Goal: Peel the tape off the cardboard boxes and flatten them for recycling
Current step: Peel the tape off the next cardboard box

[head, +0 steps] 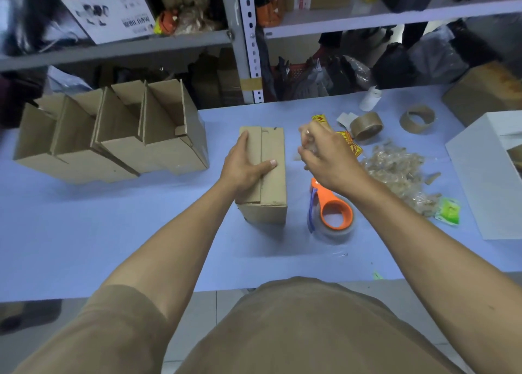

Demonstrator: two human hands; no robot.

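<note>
Head view, looking forward and down (wide-angle), close over table (pixel 141 232)

Pale blue table (pixel 113 232) carried: closed brown cardboard box (pixel 272 193) at centre; row of open brown cardboard boxes (pixel 118 136) at left; orange-handled clear tape dispenser (pixel 332 212) just right of closed box; brown tape roll (pixel 366 125), empty cardboard tape core (pixel 417 118), heap of crumpled peeled tape (pixel 401 176), white box (pixel 491 176) at right.
</note>
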